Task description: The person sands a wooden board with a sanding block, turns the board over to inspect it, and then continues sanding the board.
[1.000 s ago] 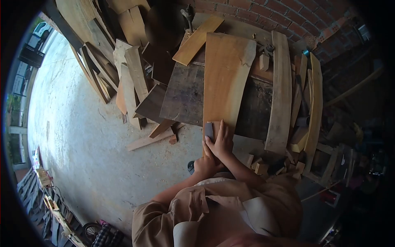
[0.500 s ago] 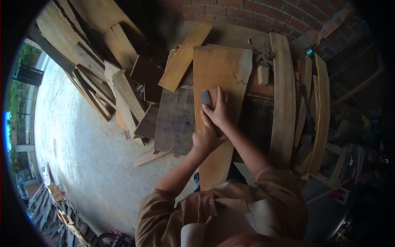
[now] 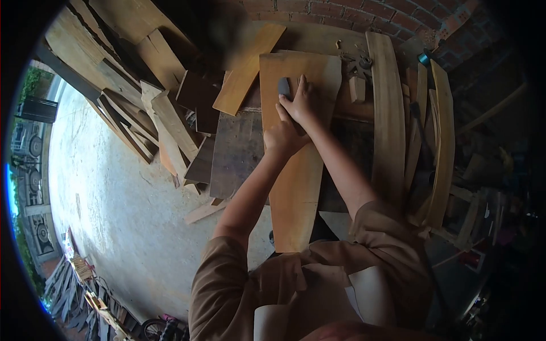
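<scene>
A long tan board (image 3: 296,187) lies lengthwise before me on a dark, stained work surface (image 3: 234,150). On its upper part a small block with a dark grey end (image 3: 284,87) is pressed flat against the wood. My right hand (image 3: 301,103) grips the block from above, its fingers pointing away from me. Just below and to the left, my left hand (image 3: 282,135) is wrapped round the near end of the same block, close against my right hand. Much of the block is hidden beneath both hands.
A narrower yellowish board (image 3: 248,71) slants at the upper left of the work surface. Another long board (image 3: 388,108) lies to the right, near a small wood block (image 3: 357,90) and metal pieces. Scrap planks (image 3: 170,119) lean at left; a brick wall (image 3: 341,14) stands behind.
Both hands and the block have moved away from me, up along the board. The arms are stretched further forward, and the view has shifted slightly.
</scene>
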The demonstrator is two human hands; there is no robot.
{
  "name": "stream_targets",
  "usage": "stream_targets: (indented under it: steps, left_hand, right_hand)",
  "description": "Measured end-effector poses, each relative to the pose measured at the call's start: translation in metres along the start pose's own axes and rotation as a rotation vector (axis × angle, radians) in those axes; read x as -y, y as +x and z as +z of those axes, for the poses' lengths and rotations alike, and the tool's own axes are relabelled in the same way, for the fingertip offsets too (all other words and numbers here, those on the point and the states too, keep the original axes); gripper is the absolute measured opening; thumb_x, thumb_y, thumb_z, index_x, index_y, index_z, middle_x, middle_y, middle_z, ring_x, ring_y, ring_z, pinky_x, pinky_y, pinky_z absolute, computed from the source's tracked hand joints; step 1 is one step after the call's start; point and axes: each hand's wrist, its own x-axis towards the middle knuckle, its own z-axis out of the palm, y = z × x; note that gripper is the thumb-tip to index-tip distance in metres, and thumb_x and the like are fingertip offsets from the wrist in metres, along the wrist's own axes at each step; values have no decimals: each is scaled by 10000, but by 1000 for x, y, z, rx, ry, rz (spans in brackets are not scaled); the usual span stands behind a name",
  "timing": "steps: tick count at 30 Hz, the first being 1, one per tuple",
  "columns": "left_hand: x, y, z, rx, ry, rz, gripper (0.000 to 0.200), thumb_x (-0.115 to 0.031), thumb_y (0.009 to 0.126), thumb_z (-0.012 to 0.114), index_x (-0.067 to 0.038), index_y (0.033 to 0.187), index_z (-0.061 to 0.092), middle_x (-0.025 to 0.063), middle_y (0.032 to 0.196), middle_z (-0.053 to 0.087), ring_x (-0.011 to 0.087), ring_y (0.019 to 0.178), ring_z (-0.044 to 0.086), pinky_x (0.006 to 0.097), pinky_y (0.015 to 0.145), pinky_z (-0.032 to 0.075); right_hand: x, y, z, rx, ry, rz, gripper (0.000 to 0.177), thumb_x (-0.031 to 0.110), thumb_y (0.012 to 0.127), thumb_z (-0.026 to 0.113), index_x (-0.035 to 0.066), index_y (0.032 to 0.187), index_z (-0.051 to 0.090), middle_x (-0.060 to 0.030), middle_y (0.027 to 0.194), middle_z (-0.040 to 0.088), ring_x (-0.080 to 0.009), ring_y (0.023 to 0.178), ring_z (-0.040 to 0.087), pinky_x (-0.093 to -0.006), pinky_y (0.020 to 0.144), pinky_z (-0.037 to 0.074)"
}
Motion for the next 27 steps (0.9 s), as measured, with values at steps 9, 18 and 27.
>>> stream_targets:
  steps: [9,18,27]
  left_hand:
    - [47,-282,143,44,-120,110,1318,-775,551,551,201,1285,56,78,536,591,139,357,531,293,304,388]
    - [35,-231,120,37,-78,180,1319,-753,546,573,228,1265,62,56,483,555,149,375,545,297,318,398]
    - [-14,39,12,-144,-22,142,1293,-743,510,613,154,1301,123,94,530,583,230,460,599,337,373,443]
  right_hand:
    - [-21,-326,-44,114,92,48,932,332,666,698,-8,1347,159,-231,1186,398,-375,1004,509,-424,742,483]
    - [-26,-272,-39,58,83,50,928,333,655,711,16,1343,176,-213,1177,410,-376,992,514,-428,752,480]
    - [-26,33,-11,-16,72,3,887,392,665,699,-15,1321,263,-241,1194,426,-375,1065,481,-420,870,428]
